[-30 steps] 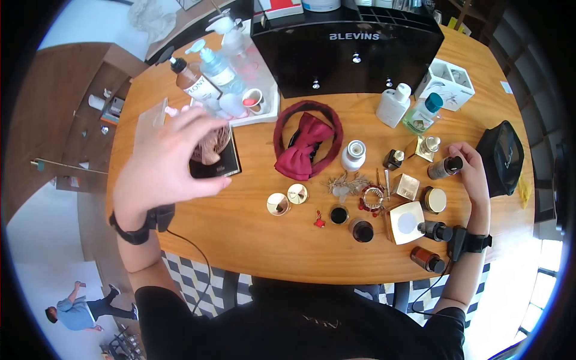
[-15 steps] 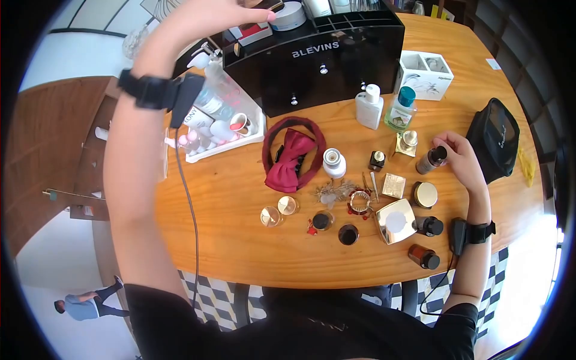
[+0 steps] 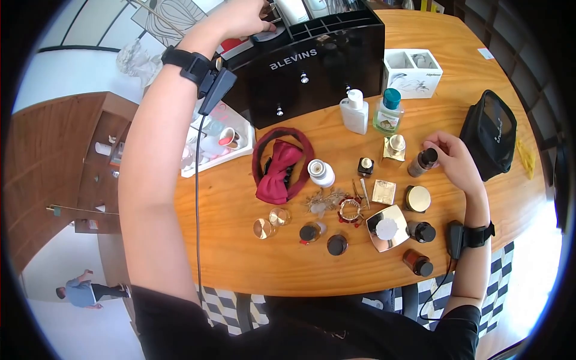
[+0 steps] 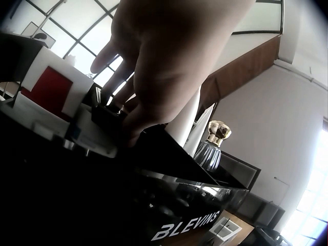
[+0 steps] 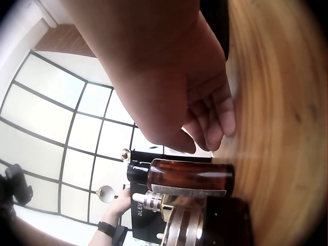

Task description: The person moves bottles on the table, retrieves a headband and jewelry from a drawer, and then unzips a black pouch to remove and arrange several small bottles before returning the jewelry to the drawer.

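At the back left, my left hand [image 3: 245, 19] is over the top of the black organizer [image 3: 324, 69] marked BLEVINS. Its fingers and thumb grip a small dark flat case [image 4: 105, 110], mostly hidden by the hand, close to the white-and-red box [image 4: 50, 89]. On the right of the table, my right hand [image 3: 459, 159] rests beside a dark brown bottle [image 3: 422, 163] with a black cap. In the right wrist view its fingers are loosely bent and a gap shows between the fingertips and the amber bottle [image 5: 192, 174].
A red bow headband [image 3: 281, 171] and a white bottle [image 3: 321, 173] lie mid-table, with several small jars and bottles around a gold-edged square box [image 3: 387, 228]. A black pouch [image 3: 491, 135] sits at the right. A white tray [image 3: 240, 144] of bottles stands left, partly behind my left arm.
My left hand has gone from above the table's left side up to the organizer top, taking the black flat case from the table. My right hand stays by the brown bottle. The head view has shifted.
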`<state>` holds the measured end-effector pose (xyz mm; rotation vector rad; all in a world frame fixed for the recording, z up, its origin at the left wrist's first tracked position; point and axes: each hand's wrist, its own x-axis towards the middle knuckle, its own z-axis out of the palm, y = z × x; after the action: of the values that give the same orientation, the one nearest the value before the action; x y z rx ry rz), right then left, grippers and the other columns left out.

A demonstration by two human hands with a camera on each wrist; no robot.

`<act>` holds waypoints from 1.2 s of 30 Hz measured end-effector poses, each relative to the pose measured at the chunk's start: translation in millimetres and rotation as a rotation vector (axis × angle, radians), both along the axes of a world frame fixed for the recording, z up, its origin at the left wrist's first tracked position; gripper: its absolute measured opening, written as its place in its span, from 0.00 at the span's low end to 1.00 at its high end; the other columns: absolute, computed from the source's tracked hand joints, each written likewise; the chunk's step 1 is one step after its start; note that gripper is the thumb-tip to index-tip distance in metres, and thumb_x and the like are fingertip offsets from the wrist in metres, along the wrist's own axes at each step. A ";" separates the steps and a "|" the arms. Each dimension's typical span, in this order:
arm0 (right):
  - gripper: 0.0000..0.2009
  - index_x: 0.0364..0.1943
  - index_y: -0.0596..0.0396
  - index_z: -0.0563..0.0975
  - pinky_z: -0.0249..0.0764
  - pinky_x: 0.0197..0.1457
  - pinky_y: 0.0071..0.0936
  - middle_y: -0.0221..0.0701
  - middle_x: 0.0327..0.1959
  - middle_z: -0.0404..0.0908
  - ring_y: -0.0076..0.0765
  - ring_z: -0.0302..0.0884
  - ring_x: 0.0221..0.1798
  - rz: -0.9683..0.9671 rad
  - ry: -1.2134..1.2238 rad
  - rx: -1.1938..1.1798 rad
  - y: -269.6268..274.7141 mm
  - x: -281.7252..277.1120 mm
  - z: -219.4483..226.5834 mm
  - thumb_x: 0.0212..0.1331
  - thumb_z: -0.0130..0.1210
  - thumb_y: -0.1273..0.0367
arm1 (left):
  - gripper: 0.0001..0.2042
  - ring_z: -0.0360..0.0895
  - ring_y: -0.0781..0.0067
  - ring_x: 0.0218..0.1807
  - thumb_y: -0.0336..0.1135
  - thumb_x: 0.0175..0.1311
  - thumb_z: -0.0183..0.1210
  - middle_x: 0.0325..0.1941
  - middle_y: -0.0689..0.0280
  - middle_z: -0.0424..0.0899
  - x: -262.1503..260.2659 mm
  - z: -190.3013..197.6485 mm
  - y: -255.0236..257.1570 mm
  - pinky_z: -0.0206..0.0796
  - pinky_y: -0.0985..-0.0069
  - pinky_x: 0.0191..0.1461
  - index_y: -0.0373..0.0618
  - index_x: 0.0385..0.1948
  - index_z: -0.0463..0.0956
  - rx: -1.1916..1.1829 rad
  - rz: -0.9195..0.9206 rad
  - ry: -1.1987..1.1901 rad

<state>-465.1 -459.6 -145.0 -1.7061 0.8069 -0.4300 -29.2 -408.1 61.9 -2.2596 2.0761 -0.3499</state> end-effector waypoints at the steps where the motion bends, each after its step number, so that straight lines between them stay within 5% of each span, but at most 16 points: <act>1: 0.07 0.40 0.62 0.79 0.69 0.36 0.17 0.24 0.30 0.79 0.16 0.70 0.30 0.002 0.000 0.000 0.0 0.5 0.3 0.71 0.56 0.70 | 0.13 0.85 0.47 0.42 0.37 0.58 0.64 0.38 0.45 0.87 -0.2 0.7 1.0 0.78 0.59 0.48 0.36 0.39 0.84 0.010 0.010 0.055; 10: 0.07 0.40 0.62 0.79 0.71 0.37 0.17 0.25 0.32 0.81 0.16 0.73 0.33 0.000 0.046 -0.039 2.3 0.4 3.4 0.71 0.55 0.71 | 0.13 0.86 0.58 0.33 0.38 0.66 0.58 0.31 0.52 0.87 3.8 -3.5 13.1 0.77 0.65 0.41 0.37 0.40 0.84 -0.289 0.005 0.270; 11: 0.07 0.40 0.62 0.79 0.72 0.38 0.17 0.25 0.32 0.81 0.16 0.73 0.33 -0.003 0.043 -0.034 2.8 0.6 3.6 0.71 0.55 0.71 | 0.12 0.84 0.62 0.31 0.36 0.65 0.57 0.29 0.54 0.87 -23.3 2.9 26.1 0.75 0.67 0.39 0.37 0.39 0.83 -0.218 0.128 0.460; 14: 0.06 0.40 0.62 0.79 0.72 0.38 0.18 0.25 0.32 0.82 0.16 0.74 0.33 -0.002 0.033 -0.026 2.7 1.8 4.0 0.71 0.55 0.72 | 0.11 0.84 0.63 0.31 0.35 0.64 0.58 0.29 0.53 0.87 -15.3 -3.4 24.2 0.75 0.67 0.39 0.36 0.39 0.83 -0.085 -0.057 0.307; 21: 0.06 0.40 0.62 0.79 0.72 0.38 0.18 0.24 0.31 0.81 0.16 0.73 0.32 -0.003 0.025 -0.017 2.6 1.0 3.1 0.71 0.55 0.72 | 0.16 0.85 0.47 0.42 0.38 0.64 0.56 0.38 0.47 0.88 -15.0 -12.4 21.4 0.76 0.60 0.48 0.35 0.43 0.83 -0.084 -0.023 0.175; 26: 0.07 0.40 0.61 0.79 0.70 0.39 0.17 0.23 0.31 0.79 0.15 0.71 0.32 0.018 0.028 -0.021 -0.9 -1.4 -0.7 0.72 0.54 0.71 | 0.18 0.86 0.59 0.44 0.39 0.66 0.60 0.44 0.50 0.88 -21.7 -8.8 37.0 0.77 0.68 0.51 0.35 0.51 0.81 -0.136 -0.063 0.269; 30: 0.07 0.42 0.59 0.79 0.69 0.40 0.16 0.21 0.32 0.79 0.14 0.71 0.34 0.043 0.009 -0.014 -5.8 -3.4 -5.7 0.73 0.53 0.69 | 0.17 0.84 0.69 0.47 0.39 0.71 0.61 0.48 0.58 0.88 -52.9 4.0 86.4 0.76 0.73 0.53 0.37 0.54 0.81 -0.192 -0.039 0.458; 32: 0.08 0.42 0.58 0.79 0.69 0.40 0.16 0.21 0.32 0.79 0.13 0.71 0.34 0.058 0.007 -0.026 -7.3 -4.0 -6.4 0.74 0.53 0.68 | 0.16 0.83 0.75 0.46 0.36 0.69 0.63 0.44 0.63 0.87 -48.1 -3.2 118.4 0.75 0.76 0.51 0.37 0.53 0.80 -0.237 -0.184 0.643; 36: 0.09 0.43 0.58 0.79 0.68 0.41 0.16 0.19 0.34 0.78 0.12 0.71 0.36 0.035 0.006 -0.026 -9.8 -6.2 -11.7 0.74 0.54 0.66 | 0.17 0.82 0.68 0.53 0.32 0.69 0.62 0.48 0.61 0.86 -66.8 -12.2 199.9 0.71 0.72 0.59 0.34 0.55 0.79 -0.027 -0.167 0.882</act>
<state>-471.3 -469.4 -156.7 -1.7441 0.7775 -0.4131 -96.0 -208.2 49.7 -2.5269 2.6078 0.7682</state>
